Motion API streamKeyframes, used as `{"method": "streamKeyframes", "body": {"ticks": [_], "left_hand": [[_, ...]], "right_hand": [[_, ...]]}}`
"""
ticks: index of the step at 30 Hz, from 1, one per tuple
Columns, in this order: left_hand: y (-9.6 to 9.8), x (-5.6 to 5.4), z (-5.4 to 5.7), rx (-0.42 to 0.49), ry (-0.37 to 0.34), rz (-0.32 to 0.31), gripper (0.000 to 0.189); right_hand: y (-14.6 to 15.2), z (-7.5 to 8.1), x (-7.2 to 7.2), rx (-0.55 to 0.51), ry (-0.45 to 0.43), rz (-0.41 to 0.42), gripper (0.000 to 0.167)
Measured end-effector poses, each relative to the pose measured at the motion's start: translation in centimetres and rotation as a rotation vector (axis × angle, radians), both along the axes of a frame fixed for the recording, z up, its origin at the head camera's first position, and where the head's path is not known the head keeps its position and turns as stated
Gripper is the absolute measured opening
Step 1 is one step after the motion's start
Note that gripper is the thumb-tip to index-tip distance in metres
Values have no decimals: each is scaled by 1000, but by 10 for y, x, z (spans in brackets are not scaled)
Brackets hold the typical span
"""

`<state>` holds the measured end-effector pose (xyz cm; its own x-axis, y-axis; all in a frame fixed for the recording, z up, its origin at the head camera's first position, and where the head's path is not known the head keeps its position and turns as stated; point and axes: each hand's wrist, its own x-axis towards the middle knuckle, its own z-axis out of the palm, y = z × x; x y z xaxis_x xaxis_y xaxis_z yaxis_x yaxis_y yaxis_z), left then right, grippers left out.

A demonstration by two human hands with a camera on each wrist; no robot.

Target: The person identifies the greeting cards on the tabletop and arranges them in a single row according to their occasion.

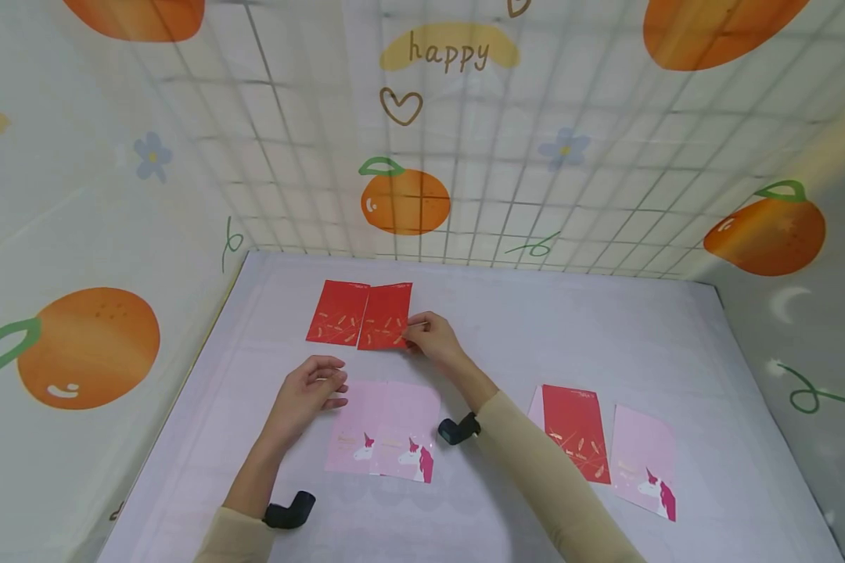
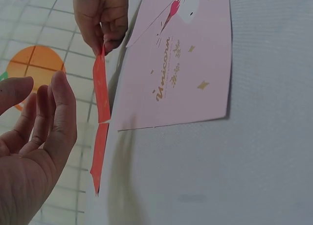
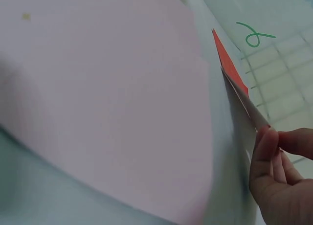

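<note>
Near the back of the table, my right hand pinches the right edge of a red card with gold print. That edge is raised off the table in the right wrist view, showing the card's pale underside. A second red card lies flat just left of it, side by side. My left hand is held over the table with fingers loosely bent and nothing in them. Beside it lie two pink unicorn cards, edge to edge or slightly overlapping; the left wrist view shows gold "Unicorn" lettering on one.
To the right, another red card lies partly over a pale pink one, next to a pink unicorn card. My right sleeve passes close by them. A wire grid with an orange-printed cloth rises behind the white table.
</note>
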<state>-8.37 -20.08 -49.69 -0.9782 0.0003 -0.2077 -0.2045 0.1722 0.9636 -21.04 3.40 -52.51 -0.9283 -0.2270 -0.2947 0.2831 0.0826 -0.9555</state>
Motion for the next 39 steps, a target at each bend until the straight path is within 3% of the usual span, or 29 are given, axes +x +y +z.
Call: {"method": "streamKeyframes", "body": {"ticks": [10, 24, 31, 39], "left_hand": [[3, -1, 0, 4, 2, -5, 37], [8, 0, 3, -22, 14, -9, 37], [10, 0, 5, -18, 17, -12, 35], [14, 0, 6, -18, 18, -19, 36]], "right_hand": [[2, 3, -1, 14, 15, -2, 29], [16, 9, 4, 119, 12, -13, 28], [29, 14, 8, 121, 65, -5, 29], [45, 31, 17, 78, 124, 49, 36]]}}
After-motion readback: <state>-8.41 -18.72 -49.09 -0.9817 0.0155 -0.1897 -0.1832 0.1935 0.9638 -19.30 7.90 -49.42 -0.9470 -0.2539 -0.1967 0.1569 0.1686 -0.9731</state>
